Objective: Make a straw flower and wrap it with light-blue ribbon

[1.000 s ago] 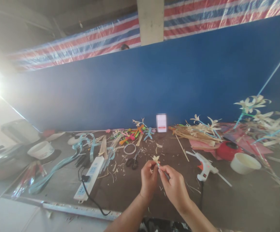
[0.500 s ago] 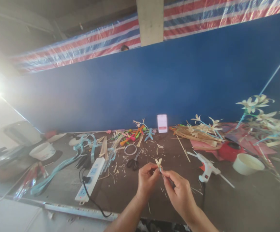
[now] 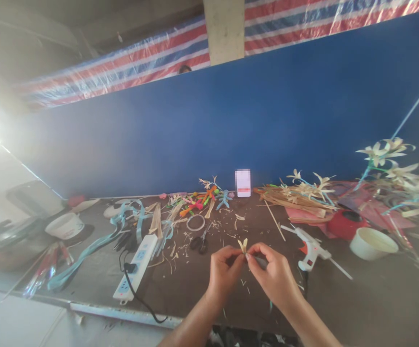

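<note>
Both my hands meet over the dark table, pinching a small pale straw flower (image 3: pixel 243 245) between their fingertips. My left hand (image 3: pixel 223 274) is closed on it from the left. My right hand (image 3: pixel 272 274) is closed on it from the right, and a thin stem seems to run back through its fingers. The petals stick up above the fingertips. Black scissors (image 3: pixel 199 241) lie just beyond my left hand, and a white glue gun (image 3: pixel 308 243) lies to the right of my right hand.
A white power strip (image 3: pixel 137 265) with a black cable lies at the left, beside light blue ribbon (image 3: pixel 97 243). A white bowl (image 3: pixel 373 242), a red pot (image 3: pixel 344 224) and finished straw flowers (image 3: pixel 386 154) are at the right. Straw scraps and coloured pieces litter the back; a blue wall (image 3: pixel 231 125) rises behind.
Both hands have drifted slightly right with the flower, and the fingertips have closed in tighter round it. The flower has turned a little between them.
</note>
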### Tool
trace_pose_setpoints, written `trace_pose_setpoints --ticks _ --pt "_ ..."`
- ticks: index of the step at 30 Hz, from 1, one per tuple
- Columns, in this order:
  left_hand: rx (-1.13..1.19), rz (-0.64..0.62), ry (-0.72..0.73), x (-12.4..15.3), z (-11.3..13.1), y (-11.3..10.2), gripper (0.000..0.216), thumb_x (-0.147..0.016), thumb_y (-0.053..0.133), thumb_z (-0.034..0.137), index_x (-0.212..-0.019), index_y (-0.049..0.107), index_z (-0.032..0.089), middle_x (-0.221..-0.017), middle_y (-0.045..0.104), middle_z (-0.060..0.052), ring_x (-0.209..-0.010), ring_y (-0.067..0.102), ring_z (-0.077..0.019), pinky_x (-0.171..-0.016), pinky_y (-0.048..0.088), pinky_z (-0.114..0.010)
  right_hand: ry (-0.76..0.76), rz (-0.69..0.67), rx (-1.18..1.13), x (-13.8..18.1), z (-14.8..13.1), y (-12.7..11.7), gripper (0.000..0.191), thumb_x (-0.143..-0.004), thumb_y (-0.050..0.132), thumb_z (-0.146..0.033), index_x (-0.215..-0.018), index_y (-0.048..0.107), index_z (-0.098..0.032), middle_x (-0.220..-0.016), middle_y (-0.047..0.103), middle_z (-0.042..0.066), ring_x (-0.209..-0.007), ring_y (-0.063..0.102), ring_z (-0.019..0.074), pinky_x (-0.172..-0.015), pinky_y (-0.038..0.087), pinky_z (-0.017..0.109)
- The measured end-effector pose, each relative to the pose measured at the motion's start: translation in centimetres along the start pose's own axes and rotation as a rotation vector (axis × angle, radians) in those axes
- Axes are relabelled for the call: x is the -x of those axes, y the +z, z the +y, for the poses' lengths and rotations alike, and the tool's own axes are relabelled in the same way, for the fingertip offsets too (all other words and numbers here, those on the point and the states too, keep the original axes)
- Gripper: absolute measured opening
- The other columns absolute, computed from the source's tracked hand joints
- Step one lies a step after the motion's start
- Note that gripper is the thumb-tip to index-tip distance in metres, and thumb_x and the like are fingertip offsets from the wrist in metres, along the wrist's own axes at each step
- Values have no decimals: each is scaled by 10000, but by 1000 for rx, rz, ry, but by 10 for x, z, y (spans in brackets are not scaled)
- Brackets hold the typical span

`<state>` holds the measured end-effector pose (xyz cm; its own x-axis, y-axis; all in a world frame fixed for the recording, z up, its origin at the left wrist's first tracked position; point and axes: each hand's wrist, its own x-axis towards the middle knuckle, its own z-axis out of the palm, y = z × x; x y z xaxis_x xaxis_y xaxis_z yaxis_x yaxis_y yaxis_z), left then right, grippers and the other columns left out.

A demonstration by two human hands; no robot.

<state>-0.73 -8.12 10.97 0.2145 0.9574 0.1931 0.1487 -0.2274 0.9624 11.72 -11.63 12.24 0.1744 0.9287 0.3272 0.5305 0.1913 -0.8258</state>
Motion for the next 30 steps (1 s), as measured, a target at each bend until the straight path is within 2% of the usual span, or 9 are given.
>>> trace_pose_setpoints --ticks 7,15,22,26,30 --pt "-89 13 87 2 6 3 148 -729 542 237 -723 668 159 -652 613 -39 -620 542 -149 -583 402 -224 -13 26 37 -1 1 1 79 -734 469 -237 -720 534 -195 -686 603 23 -635 567 154 -614 427 240" --pt "-183 -29 202 4 15 1 181 -770 506 225 -786 682 186 -671 610 -45 -616 538 -138 -572 395 -216 -8 46 38 -1 3 1 77 -708 457 -190 -723 532 -195 -673 596 13 -627 562 145 -611 431 236" --pt "-175 -124 342 -2 12 -7 185 -790 479 192 -814 659 154 -740 622 -67 -678 559 -134 -628 425 -225 -3 51 14 -2 3 -3 46 -721 476 -206 -704 514 -186 -645 583 -3 -611 558 135 -614 424 222" --pt "-184 -217 301 -8 11 -13 168 -783 493 182 -738 649 136 -678 605 -46 -635 543 -115 -599 412 -204 5 -4 1 -3 8 -4 67 -735 474 -210 -697 521 -182 -646 583 2 -614 556 136 -608 417 217" --pt "-168 -238 230 -12 7 -13 160 -773 507 181 -706 646 135 -662 599 -33 -624 534 -111 -588 407 -199 21 -26 -24 -4 13 -2 80 -747 469 -212 -709 533 -182 -654 587 5 -627 559 138 -612 415 216"
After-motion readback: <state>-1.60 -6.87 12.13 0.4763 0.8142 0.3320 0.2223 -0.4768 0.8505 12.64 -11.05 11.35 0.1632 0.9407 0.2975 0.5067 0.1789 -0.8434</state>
